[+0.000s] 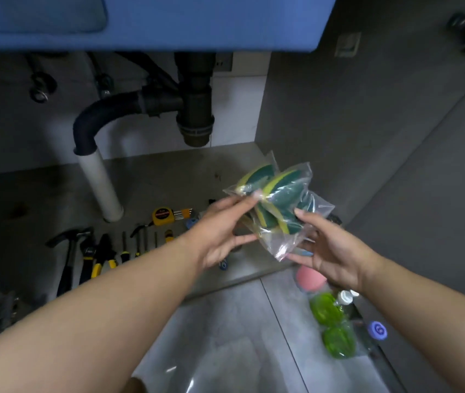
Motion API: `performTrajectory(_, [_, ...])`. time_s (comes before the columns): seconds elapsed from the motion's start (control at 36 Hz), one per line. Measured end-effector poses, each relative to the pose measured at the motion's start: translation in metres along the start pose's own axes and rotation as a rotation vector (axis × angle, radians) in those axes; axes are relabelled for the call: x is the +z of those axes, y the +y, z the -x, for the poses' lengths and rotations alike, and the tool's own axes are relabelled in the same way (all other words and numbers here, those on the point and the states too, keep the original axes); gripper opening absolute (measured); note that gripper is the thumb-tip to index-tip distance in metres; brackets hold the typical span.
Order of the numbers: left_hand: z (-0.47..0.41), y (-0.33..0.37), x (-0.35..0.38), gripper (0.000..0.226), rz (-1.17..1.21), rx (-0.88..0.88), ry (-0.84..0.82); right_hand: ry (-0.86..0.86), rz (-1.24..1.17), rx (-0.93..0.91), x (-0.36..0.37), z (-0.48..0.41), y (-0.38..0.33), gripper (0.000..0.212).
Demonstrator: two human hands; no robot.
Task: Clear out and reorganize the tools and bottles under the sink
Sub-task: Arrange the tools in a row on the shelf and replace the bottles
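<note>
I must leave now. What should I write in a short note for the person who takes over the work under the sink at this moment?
Left-hand grip: pinches the top of the clear plastic bag of green-and-yellow sponges.
Right-hand grip: holds the bag's lower end between thumb and fingers.
Done: black-headed hammer, yellow-and-black pliers and round yellow tape measure lie laid out on the grey cabinet floor.
Left: place the bag; two green translucent containers lie outside, on the right.

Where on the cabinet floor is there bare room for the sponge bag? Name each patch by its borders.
Bare floor lies between the white drain pipe and the right wall, behind the tape measure, and left of the pipe. The front row from hammer to tape measure is crowded.
</note>
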State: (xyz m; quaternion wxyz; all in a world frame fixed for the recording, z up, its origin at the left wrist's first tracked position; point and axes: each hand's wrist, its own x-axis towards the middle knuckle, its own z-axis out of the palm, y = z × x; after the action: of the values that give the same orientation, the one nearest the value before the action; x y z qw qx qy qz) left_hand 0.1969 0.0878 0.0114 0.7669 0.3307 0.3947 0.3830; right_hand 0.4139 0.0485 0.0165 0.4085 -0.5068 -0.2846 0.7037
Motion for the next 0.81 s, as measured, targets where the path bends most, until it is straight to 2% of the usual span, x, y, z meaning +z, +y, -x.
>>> performTrajectory(0.06, [0.004, 0.007, 0.009, 0.040, -0.027, 0.036, 0.078, 0.074, 0.088, -0.071, 0.012, 0.000, -0.010, 0.049])
performTrajectory(0.17, [0.012, 0.013, 0.012, 0.030, -0.066, 0.054, 0.229, 0.374, 0.323, -0.301, 0.031, 0.001, -0.021, 0.113])
performTrajectory(0.22, [0.017, 0.012, 0.009, 0.025, -0.102, 0.058, 0.306, 0.489, 0.506, -0.353, 0.038, 0.004, -0.024, 0.125])
performTrajectory(0.25, [0.019, 0.011, 0.007, 0.025, -0.114, 0.060, 0.336, 0.544, 0.590, -0.368, 0.040, 0.005, -0.023, 0.123])
performTrajectory(0.31, [0.024, 0.006, 0.004, 0.028, -0.115, 0.050, 0.368, 0.570, 0.674, -0.365, 0.043, 0.007, -0.016, 0.105])
performTrajectory(0.39, [0.031, -0.004, 0.000, 0.032, -0.097, 0.042, 0.373, 0.433, 0.675, -0.216, 0.045, 0.011, 0.001, 0.055])
performTrajectory(0.44, [0.034, -0.012, -0.003, 0.030, -0.066, 0.081, 0.393, 0.409, 0.650, -0.172, 0.047, 0.012, 0.008, 0.050])
performTrajectory(0.53, [0.037, -0.021, -0.005, 0.040, 0.029, 0.113, 0.456, 0.427, 0.507, -0.156, 0.052, 0.009, 0.010, 0.042])
performTrajectory(0.64, [0.031, -0.025, -0.008, 0.026, 0.056, 0.110, 0.483, 0.483, 0.335, -0.200, 0.058, 0.002, 0.006, 0.029])
performTrajectory(0.72, [0.024, -0.023, -0.009, 0.028, 0.062, 0.112, 0.492, 0.516, 0.242, -0.219, 0.062, -0.007, 0.003, 0.028])
performTrajectory(0.81, [0.018, -0.021, -0.008, 0.029, 0.065, 0.113, 0.469, 0.488, 0.266, -0.204, 0.070, -0.015, 0.006, 0.030])
